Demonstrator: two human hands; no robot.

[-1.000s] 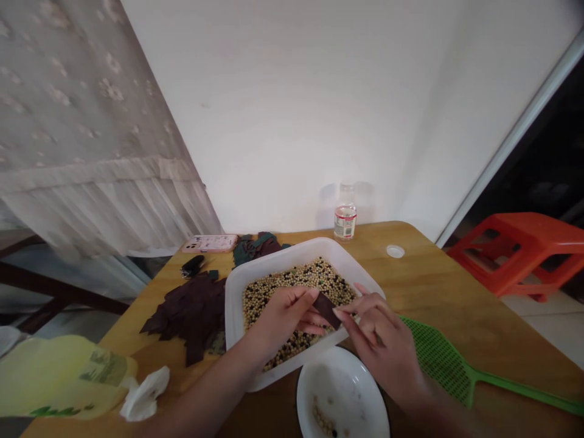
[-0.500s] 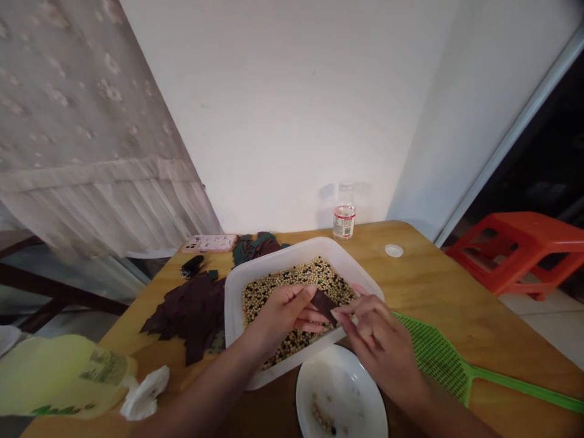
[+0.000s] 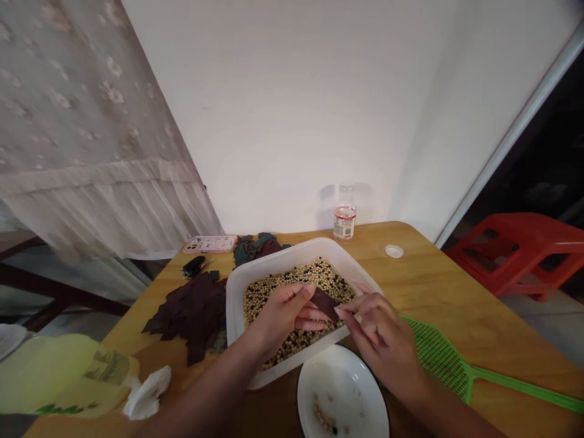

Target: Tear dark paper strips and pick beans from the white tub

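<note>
Between my two hands stretches a small dark brown fabric pouch (image 3: 325,303), flat and narrow. My left hand (image 3: 292,309) pinches its left end between thumb and forefinger, the other fingers reaching out beneath it. At its right end, my right hand (image 3: 371,322) grips the edge with the thumb and a bent forefinger. Both hands are over a white plastic tub (image 3: 237,304) filled with cream and black beads (image 3: 274,289). Below the tub's near edge sits a white bowl (image 3: 347,389) with a few beads in it.
A pile of dark brown fabric pieces (image 3: 191,310) lies left of the tub, green and brown ones (image 3: 258,246) behind it. Around are a phone (image 3: 211,244), a clear bottle (image 3: 344,222), a white cap (image 3: 394,251), a green fly swatter (image 3: 438,353), a crumpled tissue (image 3: 148,392) and a yellow bag (image 3: 64,374).
Both hands keep their hold on the brown fabric pouch and have hardly moved. The whole view has shifted very slightly.
</note>
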